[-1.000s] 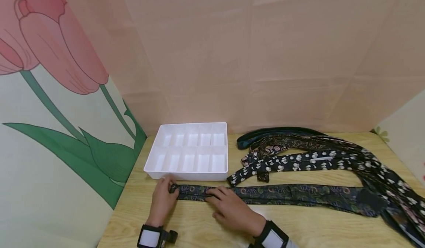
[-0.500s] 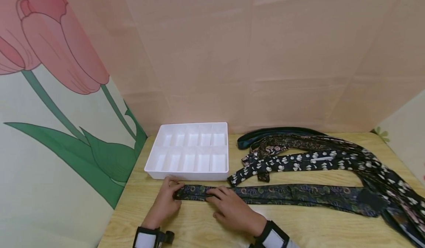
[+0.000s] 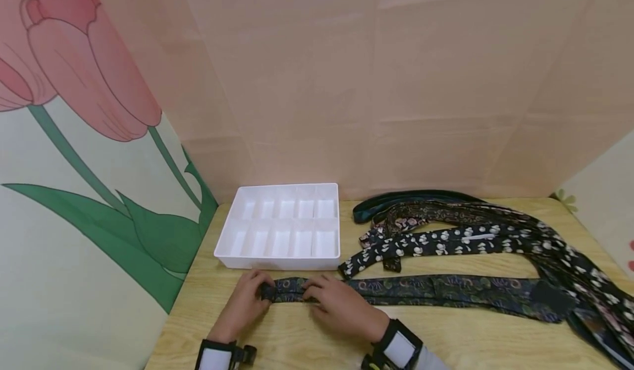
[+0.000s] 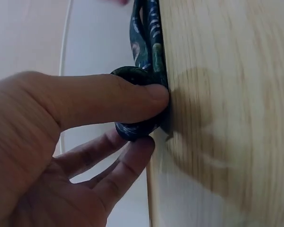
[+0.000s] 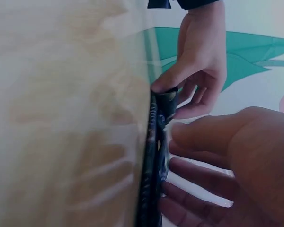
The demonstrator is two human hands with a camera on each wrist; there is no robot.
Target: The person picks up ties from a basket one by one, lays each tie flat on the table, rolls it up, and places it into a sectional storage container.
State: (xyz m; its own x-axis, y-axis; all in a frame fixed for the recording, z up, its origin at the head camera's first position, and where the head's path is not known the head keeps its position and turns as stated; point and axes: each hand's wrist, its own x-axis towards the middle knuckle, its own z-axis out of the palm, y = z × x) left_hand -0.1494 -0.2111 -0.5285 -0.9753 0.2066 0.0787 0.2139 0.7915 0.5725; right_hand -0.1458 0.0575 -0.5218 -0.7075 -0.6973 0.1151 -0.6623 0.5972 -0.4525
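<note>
A dark patterned necktie [image 3: 475, 293] stretches flat across the table, its left end wound into a small roll [image 3: 268, 292]. My left hand [image 3: 246, 301] pinches that roll, with the thumb on one side and fingertips on the other in the left wrist view. Just to the right, my right hand [image 3: 342, 306] lies over the necktie, fingertips at its surface. In the right wrist view, the right fingers [image 5: 199, 172] are spread and loosely bent along the strip, close to the rolled end.
Behind the left hand stands a white divided tray [image 3: 284, 262] with two rows of compartments. Several other neckties [image 3: 446, 243] lie in a heap at the right, one with white flowers. A pink backdrop [image 3: 317, 83] rises behind the wooden table [image 3: 446, 337].
The left hand has wound the necktie's end a little further, and the roll has shifted slightly right. The right hand has moved slightly left, its wrist tilting.
</note>
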